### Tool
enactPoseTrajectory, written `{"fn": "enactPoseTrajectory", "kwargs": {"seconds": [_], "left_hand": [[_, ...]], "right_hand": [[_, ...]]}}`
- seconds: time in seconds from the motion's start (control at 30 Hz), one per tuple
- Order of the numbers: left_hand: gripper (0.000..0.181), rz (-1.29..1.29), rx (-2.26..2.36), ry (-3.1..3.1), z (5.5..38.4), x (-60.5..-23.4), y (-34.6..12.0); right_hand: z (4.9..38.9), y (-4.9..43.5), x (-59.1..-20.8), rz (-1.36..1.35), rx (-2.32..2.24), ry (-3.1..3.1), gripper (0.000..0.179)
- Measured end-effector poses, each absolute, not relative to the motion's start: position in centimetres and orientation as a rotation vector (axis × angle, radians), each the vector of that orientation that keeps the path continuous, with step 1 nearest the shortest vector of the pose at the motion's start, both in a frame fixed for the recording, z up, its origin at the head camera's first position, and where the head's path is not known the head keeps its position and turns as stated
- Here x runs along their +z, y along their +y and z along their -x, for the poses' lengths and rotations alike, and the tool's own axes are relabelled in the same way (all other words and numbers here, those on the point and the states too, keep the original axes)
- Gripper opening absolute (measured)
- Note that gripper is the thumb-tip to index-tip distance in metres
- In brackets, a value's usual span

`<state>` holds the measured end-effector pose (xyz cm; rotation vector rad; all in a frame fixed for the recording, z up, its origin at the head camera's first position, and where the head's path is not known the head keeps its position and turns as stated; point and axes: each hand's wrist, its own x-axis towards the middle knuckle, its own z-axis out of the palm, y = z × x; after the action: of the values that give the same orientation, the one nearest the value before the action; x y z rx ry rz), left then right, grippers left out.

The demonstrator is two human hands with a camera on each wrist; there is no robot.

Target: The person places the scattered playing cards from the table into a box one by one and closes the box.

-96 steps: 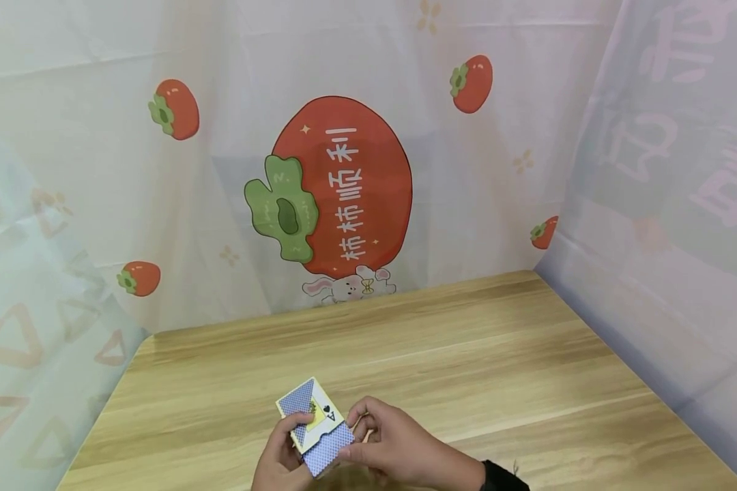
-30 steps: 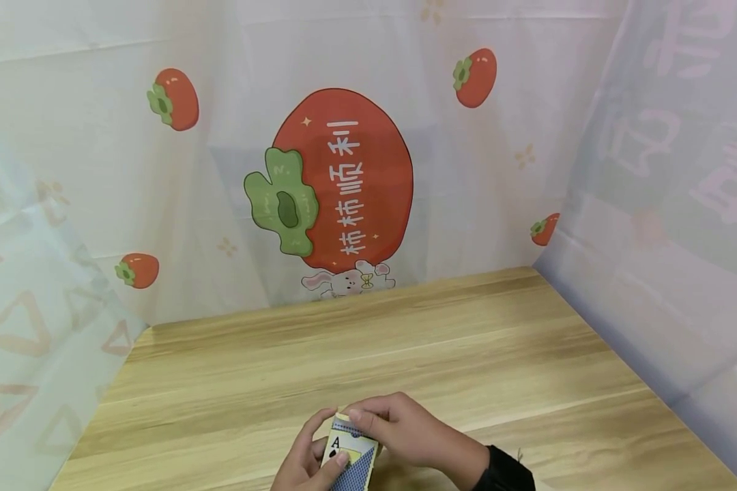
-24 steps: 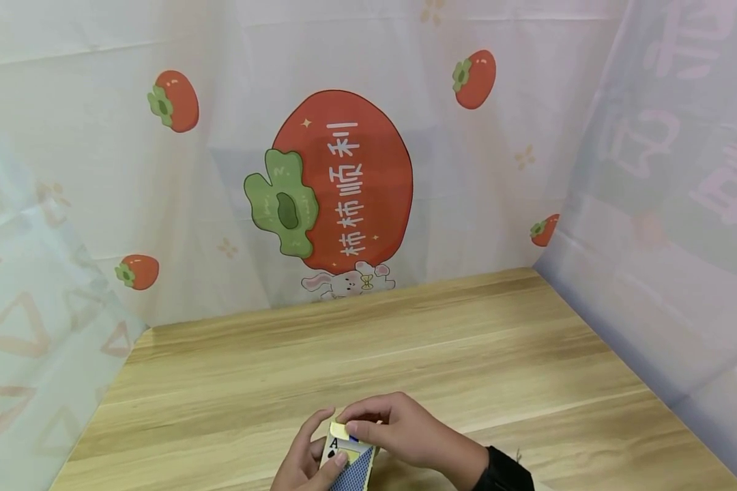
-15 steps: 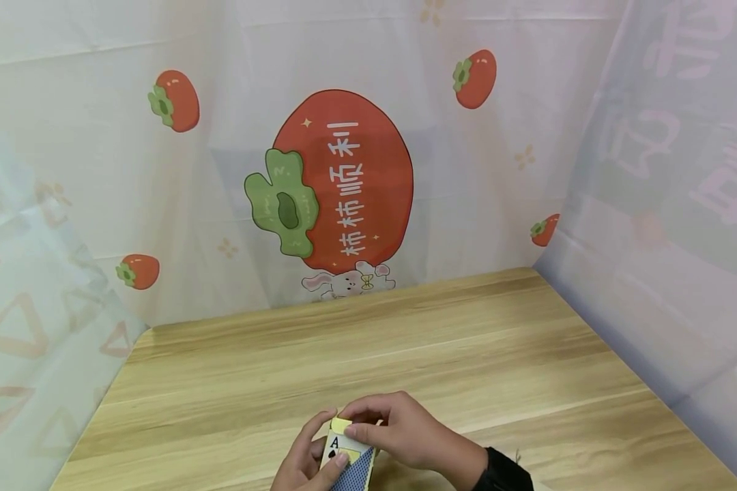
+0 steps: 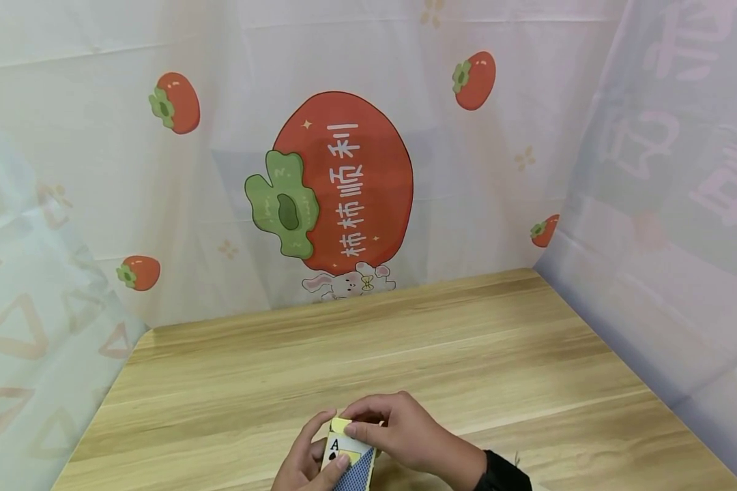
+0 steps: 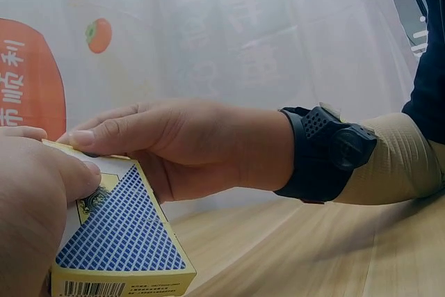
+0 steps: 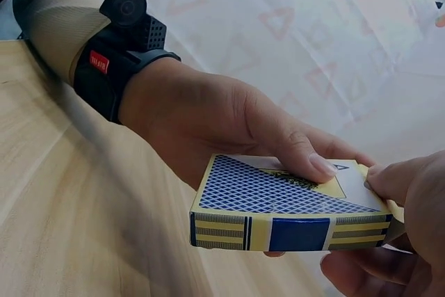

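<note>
A playing-card box (image 5: 361, 472) with a blue checked pattern, a white corner and an "A" with a spade is between both hands near the front of the table. My left hand (image 5: 301, 460) grips it from the left, thumb flat across its face and fingers behind. At the top end, my right hand (image 5: 408, 433) pinches the yellow flap (image 5: 340, 425) between thumb and fingers. In the left wrist view a barcode shows on the end of the box (image 6: 125, 234) away from the right hand. The right wrist view shows the striped side of the box (image 7: 292, 231). No cards are visible.
A wood-grain table (image 5: 252, 382) spreads out ahead of the hands. White cloth (image 5: 485, 170) printed with persimmons hangs behind it, and more cloth hangs on both sides. A black wrist camera band (image 5: 503, 470) is on the right wrist.
Earlier, blue-backed cards stuck out of the box; it has since been turned with its opening upward. The cards went inside and the yellow flap came over the top. Hands barely moved in the last half second.
</note>
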<state>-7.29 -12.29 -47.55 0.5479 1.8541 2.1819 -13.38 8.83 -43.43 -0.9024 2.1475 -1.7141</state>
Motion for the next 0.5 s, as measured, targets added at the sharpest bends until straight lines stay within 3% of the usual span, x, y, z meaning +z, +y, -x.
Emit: {"fn": "enactPoseTrajectory", "kwargs": {"seconds": [0.5], "left_hand": [[0.055, -0.602, 2.223, 1.891, 7.24, -47.69, -12.18]], "right_hand": [[13.03, 8.74, -43.52, 0.964, -1.686, 2.191, 0.019]]}}
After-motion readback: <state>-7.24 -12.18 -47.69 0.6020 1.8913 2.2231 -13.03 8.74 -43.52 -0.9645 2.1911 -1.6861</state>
